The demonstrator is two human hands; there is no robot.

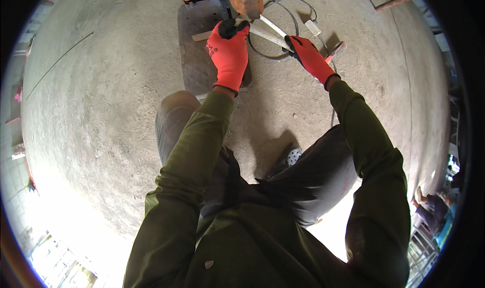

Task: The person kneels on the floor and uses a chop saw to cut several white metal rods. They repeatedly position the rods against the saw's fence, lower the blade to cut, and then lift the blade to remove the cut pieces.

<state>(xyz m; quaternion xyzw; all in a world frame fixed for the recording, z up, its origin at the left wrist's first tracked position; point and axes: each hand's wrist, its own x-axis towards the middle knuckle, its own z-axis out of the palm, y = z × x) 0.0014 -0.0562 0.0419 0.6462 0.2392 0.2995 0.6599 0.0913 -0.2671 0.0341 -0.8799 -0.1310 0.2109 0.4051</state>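
My left hand [231, 53], in a red glove with black fingertips, is closed at the front of an orange machine [245, 1], over its dark metal base plate [194, 65]. A short flat strip [201, 36] sticks out to the left of this glove; its other end is hidden under the fingers. In the matching glove, my right hand [306, 58] is closed around the near ends of pale, narrow metal bars [270, 36]. These bars slant up and left toward the machine and the left hand. Where they meet the machine is partly hidden.
A dark cable [297, 22] loops on the concrete floor [116, 85], with a pale block [312, 28] beside it. Past my right hand lies a red-handled tool [337, 50]. Wooden pieces [396, 1] lie at the far right. Another person [433, 209] is at the right edge.
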